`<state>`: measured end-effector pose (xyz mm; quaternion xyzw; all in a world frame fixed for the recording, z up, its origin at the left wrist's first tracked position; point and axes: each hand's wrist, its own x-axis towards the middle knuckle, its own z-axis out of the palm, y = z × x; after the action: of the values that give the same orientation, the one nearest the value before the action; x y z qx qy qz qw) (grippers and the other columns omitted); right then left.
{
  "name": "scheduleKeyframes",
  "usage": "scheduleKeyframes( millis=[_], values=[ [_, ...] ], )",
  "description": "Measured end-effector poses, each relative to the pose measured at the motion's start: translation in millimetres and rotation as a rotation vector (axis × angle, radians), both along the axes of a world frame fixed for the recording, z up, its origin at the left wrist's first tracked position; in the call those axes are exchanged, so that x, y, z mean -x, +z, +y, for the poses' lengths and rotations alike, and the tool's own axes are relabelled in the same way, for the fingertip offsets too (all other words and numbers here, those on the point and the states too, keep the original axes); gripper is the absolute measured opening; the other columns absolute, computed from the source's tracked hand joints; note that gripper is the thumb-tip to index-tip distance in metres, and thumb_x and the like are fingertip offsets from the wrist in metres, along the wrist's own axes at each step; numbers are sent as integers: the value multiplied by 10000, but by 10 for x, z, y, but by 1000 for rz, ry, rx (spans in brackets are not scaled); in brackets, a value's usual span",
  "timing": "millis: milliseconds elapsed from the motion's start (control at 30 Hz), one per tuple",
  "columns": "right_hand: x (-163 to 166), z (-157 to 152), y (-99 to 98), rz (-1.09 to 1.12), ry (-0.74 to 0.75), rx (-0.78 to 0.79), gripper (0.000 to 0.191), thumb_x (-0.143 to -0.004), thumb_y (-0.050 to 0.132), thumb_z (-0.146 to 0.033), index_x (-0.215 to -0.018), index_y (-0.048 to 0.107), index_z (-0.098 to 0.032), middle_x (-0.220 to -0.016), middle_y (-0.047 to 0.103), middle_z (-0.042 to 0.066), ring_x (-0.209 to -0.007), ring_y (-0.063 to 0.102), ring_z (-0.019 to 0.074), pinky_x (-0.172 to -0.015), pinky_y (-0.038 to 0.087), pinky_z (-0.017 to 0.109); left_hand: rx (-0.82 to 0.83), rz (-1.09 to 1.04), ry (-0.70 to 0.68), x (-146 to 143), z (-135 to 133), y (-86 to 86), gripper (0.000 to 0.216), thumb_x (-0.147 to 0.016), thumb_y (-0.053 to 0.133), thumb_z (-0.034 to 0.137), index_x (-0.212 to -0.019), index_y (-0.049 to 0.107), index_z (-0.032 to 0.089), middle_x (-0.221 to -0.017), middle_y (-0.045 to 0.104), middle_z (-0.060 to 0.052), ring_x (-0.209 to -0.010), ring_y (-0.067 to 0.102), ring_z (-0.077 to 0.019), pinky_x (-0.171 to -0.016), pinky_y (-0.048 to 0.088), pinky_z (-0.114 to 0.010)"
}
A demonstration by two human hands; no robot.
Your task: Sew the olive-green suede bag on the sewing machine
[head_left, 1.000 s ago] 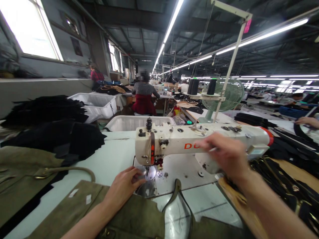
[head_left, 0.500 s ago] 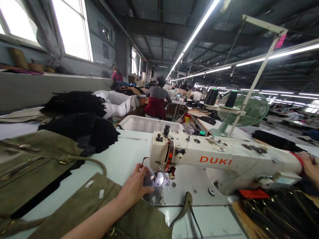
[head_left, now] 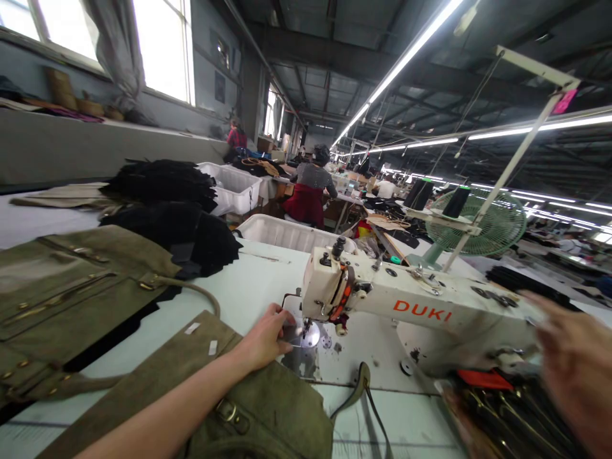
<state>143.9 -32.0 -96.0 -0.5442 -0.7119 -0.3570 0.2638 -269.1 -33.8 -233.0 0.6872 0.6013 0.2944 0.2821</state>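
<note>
My left hand point(head_left: 266, 338) rests on the sewing table by the needle plate point(head_left: 306, 333) of the white DUKI sewing machine point(head_left: 421, 309), fingers curled on a small shiny part beside the presser foot. An olive suede bag point(head_left: 201, 395) lies under my left forearm. My right hand point(head_left: 574, 363) is blurred at the right edge, in front of the machine's handwheel end, fingers spread and nothing seen in it. A loose olive strap point(head_left: 356, 389) lies on the table in front of the machine.
Another olive bag point(head_left: 71, 287) and stacks of black cut pieces point(head_left: 167, 210) lie on the left. White bins point(head_left: 282, 233) stand behind the table. A green fan point(head_left: 482, 223) and thread stand are at the right. Zippers point(head_left: 516, 421) pile at lower right. Seated workers are ahead.
The view has swung left. My right hand left the machine arm, went out to the handwheel end, and now comes back in blurred at the right edge. The left hand stayed by the needle.
</note>
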Motion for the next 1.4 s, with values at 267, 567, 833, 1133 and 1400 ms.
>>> scheduleKeyframes(
  millis=[267, 567, 833, 1133, 1400],
  values=[
    [2006, 56, -1333, -4, 187, 859, 257, -954, 414, -271, -1169, 547, -224, -1115, 609, 120, -1041, 611, 275, -729, 540, 344, -11, -20, 18, 27, 11, -18, 296, -655, 559, 74, -924, 626, 176, -911, 498, -25, -710, 564, -148, -666, 494, -264],
    [2246, 163, -1350, 48, 145, 896, 223, -959, 430, -299, -1112, 538, -179, -1033, 645, 134, -929, 666, 275, -686, 509, 339, -24, -13, 13, 6, -33, 8, 284, -687, 553, 26, -917, 632, 172, -920, 494, -30, -729, 561, -151, -710, 480, -278],
    [2252, 228, -1418, 46, 160, 864, 250, -960, 415, -324, -1087, 579, -184, -1006, 655, 134, -871, 665, 269, -668, 502, 342, -29, -6, 8, 3, -30, 6, 289, -686, 540, 15, -917, 635, 161, -923, 498, -36, -743, 563, -155, -723, 479, -280],
    [2071, 385, -1463, 98, 196, 774, 244, -946, 398, -203, -1058, 603, -132, -1063, 638, 174, -1020, 607, 278, -779, 458, 329, -10, 12, 3, 8, -11, 13, 276, -675, 560, 31, -904, 638, 164, -910, 504, -27, -730, 568, -151, -689, 489, -269],
    [2151, 241, -1428, 106, 232, 869, 219, -943, 457, -303, -1068, 578, -171, -928, 676, 105, -869, 663, 248, -651, 447, 283, -3, 32, 8, -5, -11, 25, 288, -690, 559, 14, -923, 643, 163, -900, 495, -17, -748, 563, -152, -715, 471, -268]
  ],
)
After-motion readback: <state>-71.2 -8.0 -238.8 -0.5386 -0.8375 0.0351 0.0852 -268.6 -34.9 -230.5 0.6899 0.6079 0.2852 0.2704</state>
